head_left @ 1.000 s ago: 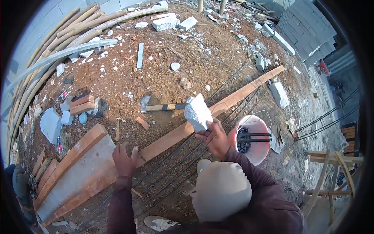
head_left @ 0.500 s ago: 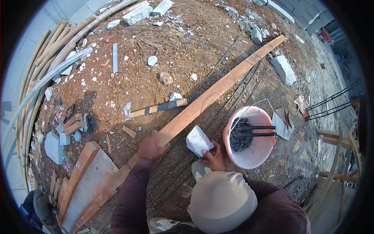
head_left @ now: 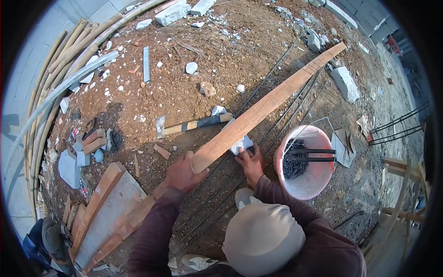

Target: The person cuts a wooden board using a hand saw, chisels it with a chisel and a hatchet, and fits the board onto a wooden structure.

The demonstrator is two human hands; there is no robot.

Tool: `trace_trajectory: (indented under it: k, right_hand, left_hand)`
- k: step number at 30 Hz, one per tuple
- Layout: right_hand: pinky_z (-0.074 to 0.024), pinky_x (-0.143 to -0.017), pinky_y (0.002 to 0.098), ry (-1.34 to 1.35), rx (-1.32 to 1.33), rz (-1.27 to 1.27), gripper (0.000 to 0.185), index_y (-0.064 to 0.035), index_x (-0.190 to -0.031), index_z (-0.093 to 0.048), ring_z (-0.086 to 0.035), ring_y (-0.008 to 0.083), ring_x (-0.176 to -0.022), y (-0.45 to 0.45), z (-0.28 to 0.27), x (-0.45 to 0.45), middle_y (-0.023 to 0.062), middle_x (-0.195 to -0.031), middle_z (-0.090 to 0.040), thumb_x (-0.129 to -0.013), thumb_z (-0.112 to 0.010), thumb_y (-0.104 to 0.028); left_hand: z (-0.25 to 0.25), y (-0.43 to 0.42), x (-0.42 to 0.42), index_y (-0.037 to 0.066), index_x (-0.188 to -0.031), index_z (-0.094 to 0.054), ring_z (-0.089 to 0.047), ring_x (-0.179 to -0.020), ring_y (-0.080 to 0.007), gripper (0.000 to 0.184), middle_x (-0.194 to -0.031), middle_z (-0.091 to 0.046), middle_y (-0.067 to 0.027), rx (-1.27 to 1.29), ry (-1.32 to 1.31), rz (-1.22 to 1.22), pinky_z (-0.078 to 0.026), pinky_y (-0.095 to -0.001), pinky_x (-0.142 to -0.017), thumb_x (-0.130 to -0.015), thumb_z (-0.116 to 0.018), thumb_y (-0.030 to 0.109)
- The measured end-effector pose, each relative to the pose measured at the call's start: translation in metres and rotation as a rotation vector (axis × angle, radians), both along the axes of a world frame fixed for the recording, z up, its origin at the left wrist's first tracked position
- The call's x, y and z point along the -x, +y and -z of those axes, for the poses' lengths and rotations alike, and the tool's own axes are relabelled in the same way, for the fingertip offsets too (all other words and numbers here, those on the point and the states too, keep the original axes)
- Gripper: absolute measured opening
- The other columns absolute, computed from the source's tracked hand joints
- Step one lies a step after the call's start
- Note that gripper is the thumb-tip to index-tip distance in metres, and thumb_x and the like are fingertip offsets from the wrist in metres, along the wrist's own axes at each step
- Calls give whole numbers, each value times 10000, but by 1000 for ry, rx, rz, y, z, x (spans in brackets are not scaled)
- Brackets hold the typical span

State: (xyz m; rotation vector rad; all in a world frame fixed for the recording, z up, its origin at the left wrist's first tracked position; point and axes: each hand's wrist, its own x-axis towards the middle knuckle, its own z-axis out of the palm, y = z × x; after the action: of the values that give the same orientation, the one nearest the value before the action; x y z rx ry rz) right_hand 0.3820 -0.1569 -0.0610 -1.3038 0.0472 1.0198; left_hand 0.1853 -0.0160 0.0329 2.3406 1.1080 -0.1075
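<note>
My left hand (head_left: 184,171) is closed around the near end of a long reddish wooden plank (head_left: 267,106), which slants away to the upper right. With my right hand (head_left: 251,165) I grip a pale chunk of block (head_left: 241,144), now partly hidden beneath the plank. Just right of that hand stands a pink bucket (head_left: 326,177) holding dark nails (head_left: 294,170) and a tool with two black handles (head_left: 314,155). Beyond the plank's near end, a hammer (head_left: 194,124) with black tape on its wooden handle lies on the dirt.
Thin steel rods (head_left: 284,117) run along the ground under the plank. A board frame (head_left: 108,207) lies at lower left, near another person (head_left: 50,240). Bamboo poles (head_left: 60,64) line the left wall. Broken blocks (head_left: 345,84) are scattered around.
My right hand has moved the block chunk up and beneath the plank. The left hand keeps its hold on the plank's end. The whole view has shifted slightly.
</note>
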Motion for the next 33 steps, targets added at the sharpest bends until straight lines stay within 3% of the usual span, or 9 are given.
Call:
trace_trajectory:
  k: [5,10,13,16,17,21,24,25,33]
  right_hand:
    - [-517,-736,314,-410,289,-262,525,-89,-1469,-423,-644,178,-966,-4,4,-20,77,-1258,-597,-1024,-574,-323]
    - [-464,-938,388,-222,304,-171,553,-72,-1481,-416,-568,233,-1149,3,-21,-22,101,-1311,-581,-1011,-606,-293]
    - [-394,-1066,451,-607,94,-269,588,-21,-1475,-409,-524,292,-1248,12,1,-40,131,-1368,-542,-998,-633,-281]
    - [-391,-1074,415,-1177,38,-347,587,27,-1446,-428,-497,308,-1272,35,-77,-5,168,-1424,-482,-966,-661,-219]
    - [-338,-1140,450,-1551,48,-598,731,-1,-1486,-388,-454,363,-1332,44,-91,-14,202,-1481,-423,-877,-744,-192]
    - [-359,-1135,500,-1776,-220,-1308,986,-67,-1489,-405,-436,428,-1341,82,-127,-6,210,-1441,-454,-643,-885,-228]
    - [-392,-1114,488,-1887,-116,-1708,1017,-65,-1467,-423,-461,407,-1321,112,-119,-22,183,-1417,-484,-593,-908,-256]
    - [-430,-1061,476,-1815,-101,-1769,926,-55,-1347,-518,-503,391,-1246,119,-97,-38,168,-1316,-558,-537,-917,-262]
    - [-467,-945,486,-1787,-210,-1691,647,-34,-1086,-593,-559,393,-1056,122,-72,-45,154,-1043,-616,-542,-887,-225]
  left_hand:
    - [9,-10,-5,21,-1130,-565,-669,-962,-415,628,-1041,-667,-220,25,-96,-42,-543,-507,-820,-760,-769,485]
    - [12,-11,2,35,-1097,-593,-687,-974,-363,607,-1034,-685,-174,60,-71,-99,-553,-475,-848,-720,-801,462]
    - [20,-14,6,39,-1090,-600,-689,-975,-360,608,-1030,-690,-166,42,-148,-109,-553,-465,-855,-704,-816,456]
    - [36,-17,10,39,-1090,-609,-691,-984,-351,601,-1043,-694,-161,34,-192,-89,-553,-460,-863,-701,-821,444]
    - [38,-16,12,37,-1093,-610,-691,-988,-346,603,-1045,-694,-159,40,-183,-87,-553,-456,-865,-700,-822,442]
    - [49,-16,16,34,-1119,-612,-693,-999,-328,624,-1061,-693,-148,45,-175,-95,-556,-444,-867,-696,-828,439]
    - [52,-23,11,35,-1146,-608,-694,-1001,-321,646,-1077,-689,-141,7,-205,-97,-558,-438,-864,-690,-835,433]
    - [53,-24,13,36,-1154,-607,-694,-1000,-320,653,-1082,-688,-140,-14,-205,-99,-559,-436,-863,-688,-838,430]
    - [58,-18,10,37,-1174,-605,-691,-1009,-308,663,-1071,-687,-134,26,-208,-104,-557,-432,-867,-675,-844,402]
